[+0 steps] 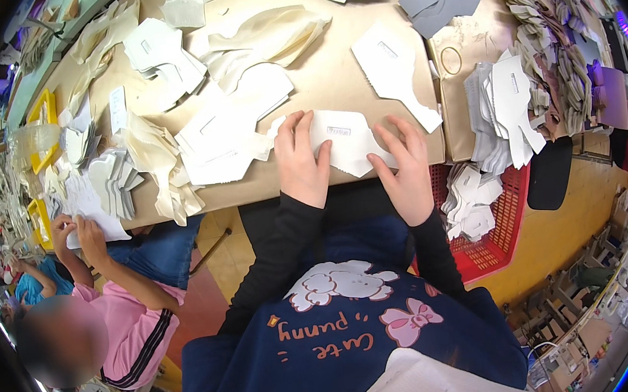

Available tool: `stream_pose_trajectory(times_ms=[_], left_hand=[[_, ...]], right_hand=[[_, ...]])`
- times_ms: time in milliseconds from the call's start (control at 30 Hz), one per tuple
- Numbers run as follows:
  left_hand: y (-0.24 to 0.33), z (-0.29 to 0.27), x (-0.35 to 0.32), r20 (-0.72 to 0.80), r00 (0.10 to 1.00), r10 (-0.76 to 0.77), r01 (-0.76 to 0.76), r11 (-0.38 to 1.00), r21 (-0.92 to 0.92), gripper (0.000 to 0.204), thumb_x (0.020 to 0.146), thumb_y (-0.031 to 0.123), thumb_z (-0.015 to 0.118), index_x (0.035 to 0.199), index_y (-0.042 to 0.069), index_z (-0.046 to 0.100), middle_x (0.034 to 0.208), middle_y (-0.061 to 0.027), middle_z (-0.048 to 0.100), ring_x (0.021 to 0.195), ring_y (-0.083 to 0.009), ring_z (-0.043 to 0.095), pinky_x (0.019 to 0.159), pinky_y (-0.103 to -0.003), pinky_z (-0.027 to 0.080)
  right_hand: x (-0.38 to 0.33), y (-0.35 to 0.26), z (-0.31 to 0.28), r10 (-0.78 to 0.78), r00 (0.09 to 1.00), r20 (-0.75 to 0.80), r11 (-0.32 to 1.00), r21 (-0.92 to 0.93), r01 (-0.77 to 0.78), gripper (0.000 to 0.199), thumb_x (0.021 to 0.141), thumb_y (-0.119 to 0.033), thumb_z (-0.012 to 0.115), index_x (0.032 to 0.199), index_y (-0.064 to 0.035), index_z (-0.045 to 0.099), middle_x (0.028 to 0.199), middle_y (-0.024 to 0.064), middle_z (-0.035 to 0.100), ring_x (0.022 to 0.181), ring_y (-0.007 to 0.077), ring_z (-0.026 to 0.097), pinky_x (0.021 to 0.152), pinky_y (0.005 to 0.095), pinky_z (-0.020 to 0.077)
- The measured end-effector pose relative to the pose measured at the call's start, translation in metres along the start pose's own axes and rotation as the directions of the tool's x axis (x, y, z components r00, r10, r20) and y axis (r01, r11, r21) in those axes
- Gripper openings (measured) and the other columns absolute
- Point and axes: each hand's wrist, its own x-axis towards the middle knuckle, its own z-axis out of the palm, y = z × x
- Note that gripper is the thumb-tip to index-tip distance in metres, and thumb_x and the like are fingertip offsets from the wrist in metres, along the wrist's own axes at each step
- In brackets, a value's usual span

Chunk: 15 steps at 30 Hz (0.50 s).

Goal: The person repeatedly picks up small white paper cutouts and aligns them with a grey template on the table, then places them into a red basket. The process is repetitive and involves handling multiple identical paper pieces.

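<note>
White cut fabric stacks (210, 138) crowd the brown tabletop (332, 66); at its near edge, left hand (301, 159) and right hand (406, 168) press flat (fingers spread) on a white notched fabric piece (347, 144).

Both hands lie flat on a white cut fabric piece (345, 141) at the near edge of the tan bench (332, 73). The left hand (301, 159) presses its left part, fingers (300, 125) stretched forward; the right hand (406, 166) covers its right end, fingers spread. Just left of the piece sits a loose heap of white cut pieces (225, 133), and a single white piece (392, 67) lies beyond the right hand. A red plastic basket (496, 243) with more white pieces stands below the bench on the right. On the left, a person in a pink shirt (133, 323) handles a white piece (92, 210) at the same bench
</note>
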Motion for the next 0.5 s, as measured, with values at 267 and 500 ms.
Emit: stream_pose_trajectory(times_ms=[267,500], left_hand=[[0.001,-0.029,0.002,0.217,0.952,-0.216,0.299,0.809,-0.506,0.047,0.083,0.002,0.077,0.127,0.002,0.061,0.094,-0.0032,0.065,0.082,-0.0140,0.052,0.077,-0.027,0.045],[-0.006,-0.060,0.001,0.512,0.851,-0.116,0.467,0.612,-0.638,0.017,0.092,0.002,0.073,0.106,-0.006,0.075,0.088,-0.0052,0.075,0.081,-0.0088,0.066,0.073,-0.023,0.053]], right_hand=[[0.011,-0.010,-0.002,0.012,1.000,0.006,0.965,0.261,-0.013,0.042,0.086,-0.011,0.075,0.125,-0.0020,0.066,0.122,0.0152,0.063,0.112,0.0334,0.059,0.097,0.0401,0.0475],[0.016,-0.028,-0.029,-0.038,0.988,0.148,0.877,0.478,-0.038,0.018,0.089,-0.006,0.072,0.106,0.0002,0.074,0.087,0.0136,0.069,0.075,0.0247,0.067,0.070,0.0324,0.0528]])
